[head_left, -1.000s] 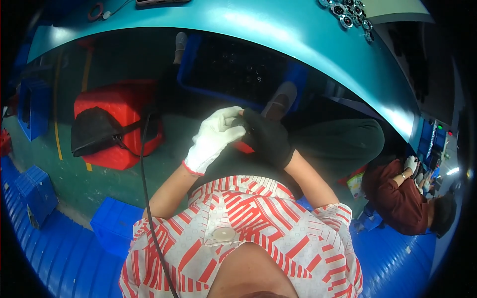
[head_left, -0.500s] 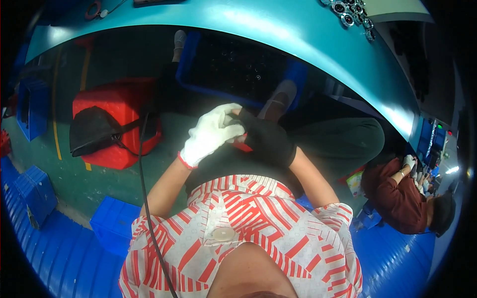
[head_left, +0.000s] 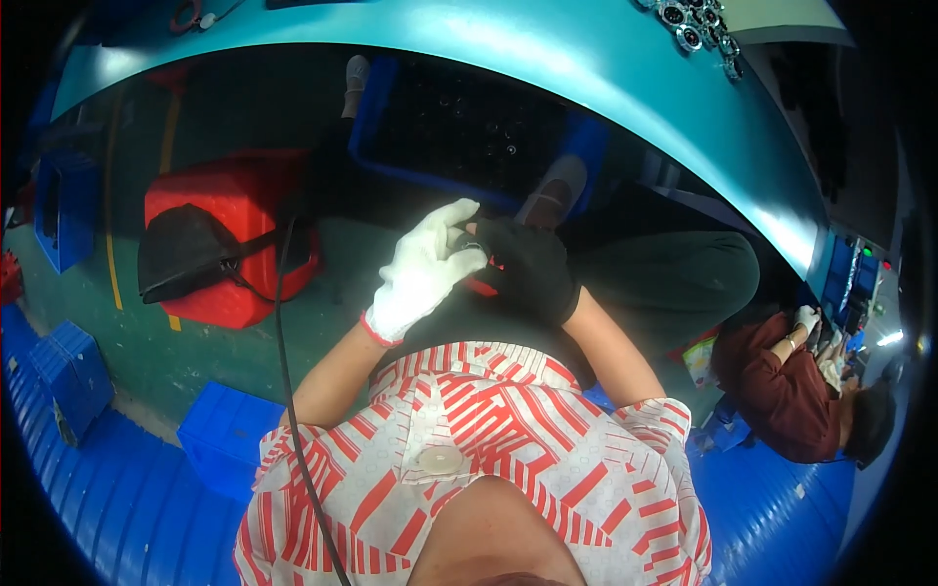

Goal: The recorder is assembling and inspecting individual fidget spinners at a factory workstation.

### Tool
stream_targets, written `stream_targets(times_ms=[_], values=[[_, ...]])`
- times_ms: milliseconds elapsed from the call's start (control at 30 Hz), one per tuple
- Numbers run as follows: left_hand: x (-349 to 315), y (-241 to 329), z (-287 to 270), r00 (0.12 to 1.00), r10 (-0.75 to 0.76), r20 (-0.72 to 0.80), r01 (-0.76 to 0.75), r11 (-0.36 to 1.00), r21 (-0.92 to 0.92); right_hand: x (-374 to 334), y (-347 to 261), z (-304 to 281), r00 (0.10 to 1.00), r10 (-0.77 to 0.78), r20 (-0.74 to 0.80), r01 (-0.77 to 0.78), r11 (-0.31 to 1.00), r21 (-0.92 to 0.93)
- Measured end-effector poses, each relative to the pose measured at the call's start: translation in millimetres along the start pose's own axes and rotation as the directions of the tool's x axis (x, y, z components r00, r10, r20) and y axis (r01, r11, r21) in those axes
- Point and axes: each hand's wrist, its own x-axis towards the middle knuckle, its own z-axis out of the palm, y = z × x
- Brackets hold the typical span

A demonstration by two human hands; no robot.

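My left hand (head_left: 415, 269), in a white glove with a red cuff edge, is in front of my waist. Its thumb and fingers close around a small dark round part (head_left: 475, 244) with a glint of metal on its rim. My right hand (head_left: 531, 269), in a black glove, meets it from the other side with its fingers curled. A small red piece (head_left: 481, 286) shows at the right hand's palm; its kind I cannot make out. Fingers cover most of what lies between the hands.
Ahead is a teal bench (head_left: 469, 29), with several round black-and-silver parts (head_left: 689, 37) at its right. Beneath it sits a blue bin (head_left: 366, 137) of dark parts. A black bag (head_left: 186, 254) rests on a red stool (head_left: 230, 303) at left. A co-worker (head_left: 791, 391) sits at right.
My left fingers have lifted and spread somewhat, and the right hand has turned slightly. More of the dark round part and some red now show between them.
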Motion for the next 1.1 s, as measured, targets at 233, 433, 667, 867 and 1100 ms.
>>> stream_targets(times_ms=[233, 433, 667, 867, 1100], values=[[8, 23, -15, 0.967, -0.217, 0.134, 0.182, 0.955, 0.234, -5, -5, 10, 0.99, 0.116, 0.081, -0.124, 0.987, 0.101], [7, 14, -20, 0.976, -0.151, 0.154, 0.15, 0.989, 0.019, 1, -8, -5, 0.967, 0.213, 0.14, -0.244, 0.935, 0.259], [-2, -3, -1, 0.999, -0.01, 0.041, 0.018, 0.977, -0.211, 1, -5, 4, 0.997, 0.08, -0.024, -0.076, 0.989, 0.13], [1, 4, -7, 0.994, -0.075, 0.084, 0.078, 0.996, -0.038, -4, -1, 12, 1.0, 0.015, -0.016, -0.014, 1.0, 0.025], [12, 5, -21, 0.965, -0.184, 0.189, 0.177, 0.983, 0.053, -2, -8, 5, 0.991, 0.119, 0.057, -0.128, 0.973, 0.193]])
